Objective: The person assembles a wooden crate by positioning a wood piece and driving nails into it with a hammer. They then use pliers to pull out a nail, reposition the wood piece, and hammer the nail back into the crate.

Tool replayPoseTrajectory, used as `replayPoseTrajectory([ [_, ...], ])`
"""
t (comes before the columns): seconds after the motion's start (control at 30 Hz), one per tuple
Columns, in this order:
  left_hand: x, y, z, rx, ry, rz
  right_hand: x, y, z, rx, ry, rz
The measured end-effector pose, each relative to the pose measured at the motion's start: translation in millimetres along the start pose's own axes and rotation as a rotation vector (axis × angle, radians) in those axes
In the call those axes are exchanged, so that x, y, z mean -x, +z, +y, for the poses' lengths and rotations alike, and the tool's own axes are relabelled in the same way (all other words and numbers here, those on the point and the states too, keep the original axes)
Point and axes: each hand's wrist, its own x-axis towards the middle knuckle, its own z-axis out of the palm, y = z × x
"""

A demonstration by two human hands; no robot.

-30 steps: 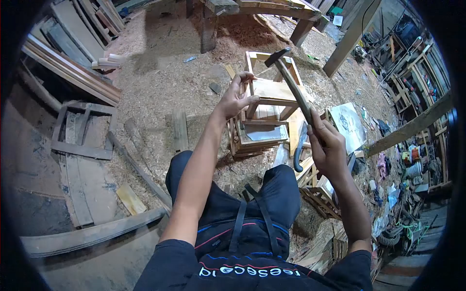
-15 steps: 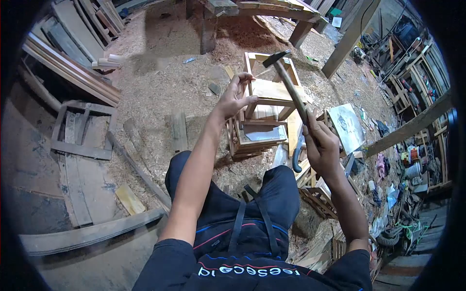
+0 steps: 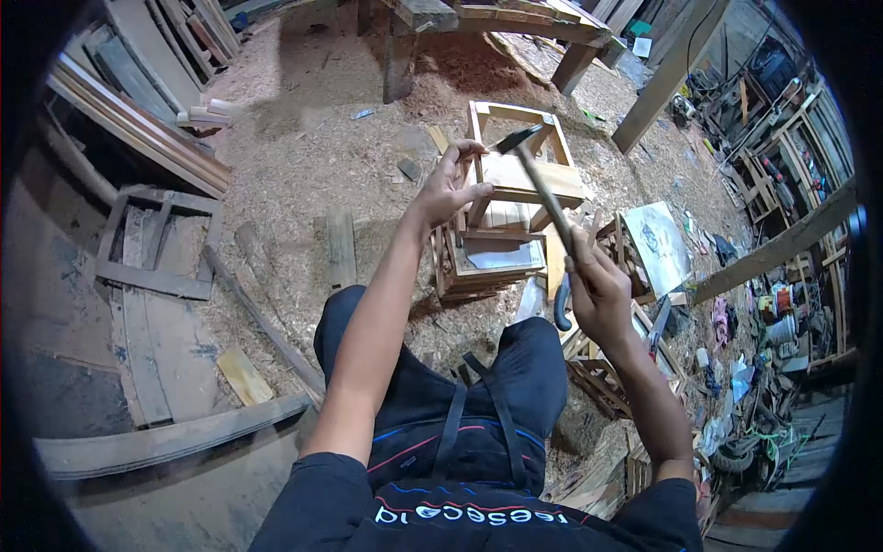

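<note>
My left hand (image 3: 448, 189) grips the left end of a small wooden frame (image 3: 533, 177), thumb at the near edge and fingers at the far side. The frame rests on a stack of similar wooden pieces (image 3: 487, 276). My right hand (image 3: 598, 283) is wrapped round the wooden handle of a hammer (image 3: 546, 193). The hammer's dark head is above the frame's left part, close to my left fingertips; whether it touches the wood I cannot tell.
A saw with a dark handle (image 3: 562, 308) lies right of the stack, near a box with a pale, marked top (image 3: 656, 247). A wooden bench (image 3: 515, 26) stands beyond. Long boards (image 3: 138, 124) lean at the left, and clutter lines the right.
The hammer has come down and a little to the left, its head now lower over the frame, and my right hand has moved with it. My left hand keeps its hold.
</note>
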Motion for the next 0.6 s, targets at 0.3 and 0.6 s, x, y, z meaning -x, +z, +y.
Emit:
replayPoseTrajectory([
  [0.3, 0.6, -0.3, -7.9, 0.010, 0.056, 0.012, -23.0, -19.5, -16.4, -0.047, -0.008, 0.045],
  [0.6, 1.4, 1.0, -15.0, 0.052, 0.083, 0.006, -18.4, -19.6, -9.4, -0.015, 0.064, 0.034],
])
